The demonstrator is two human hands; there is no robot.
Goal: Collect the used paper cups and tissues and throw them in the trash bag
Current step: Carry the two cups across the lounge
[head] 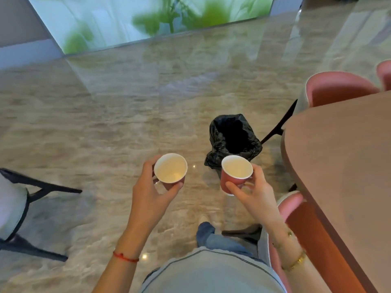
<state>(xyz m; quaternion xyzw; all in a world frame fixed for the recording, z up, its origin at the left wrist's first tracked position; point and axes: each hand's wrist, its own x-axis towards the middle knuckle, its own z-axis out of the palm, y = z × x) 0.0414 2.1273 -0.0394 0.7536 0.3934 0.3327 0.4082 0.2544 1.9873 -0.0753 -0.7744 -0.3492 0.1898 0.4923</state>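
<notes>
Pink paper cups, one per hand, both upright with pale, seemingly empty insides. Left hand [150,187] curled round the left paper cup [170,168], thumb and fingers pinching its wall below the rim; right hand [252,190] wrapped likewise round the right paper cup [236,173]. Ahead on the marble floor [105,123], a black trash bag [231,140], mouth open and facing up, just left of the wooden table [338,155]. Directly beyond the right cup, almost overlapping it in view; further up and rightward from the left cup. Right hand nearer, so probably first to drop; left needing a reach across. No tissues visible.
</notes>
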